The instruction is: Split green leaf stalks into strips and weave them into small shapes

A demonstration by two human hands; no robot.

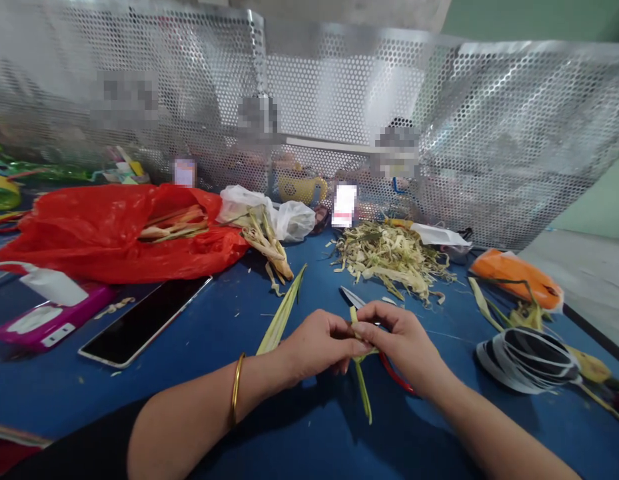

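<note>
Between my two hands is a narrow green strip of corn husk, its tail hanging down toward me and a short end poking up above the fingers. My left hand, with a gold bangle at the wrist, pinches it from the left. From the right, my right hand pinches the same strip, thumb and fingertips meeting the left hand's. Beneath the right hand lie scissors with red handles, partly hidden. Loose long green husk leaves rest on the table just beyond my left forearm.
A heap of shredded husk lies ahead. On the left are a red plastic bag with husks, a phone and a purple power strip. A wound spool sits right. A perforated metal screen borders the blue table.
</note>
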